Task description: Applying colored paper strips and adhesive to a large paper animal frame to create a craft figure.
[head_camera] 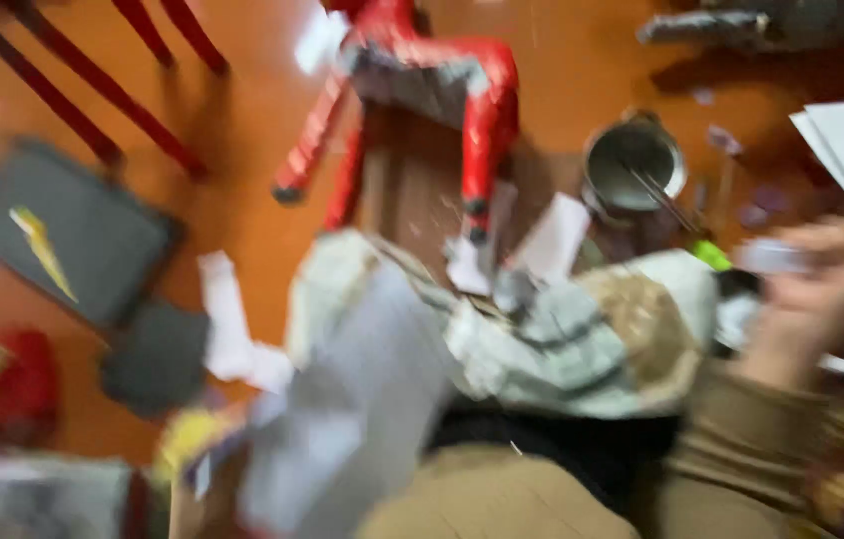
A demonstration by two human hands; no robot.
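Seemingly, in the blurred head view, a small pale object (776,257) is pinched by the right hand (821,284) above the orange floor (242,210); it is judged light and best held at its edges. The left hand cannot be made out.

Blurred throughout. Right hand (826,284) raised at three o'clock, fingers curled near a small pale scrap (771,257); grip impossible to judge. Left hand not made out. Grey sheet of paper (352,409) at six o'clock, over a pale bundle of cloth (582,339). Metal pot (633,165) at one o'clock on the orange floor (242,200). Red stool (422,110) at twelve. Dark tray (68,232) at nine.
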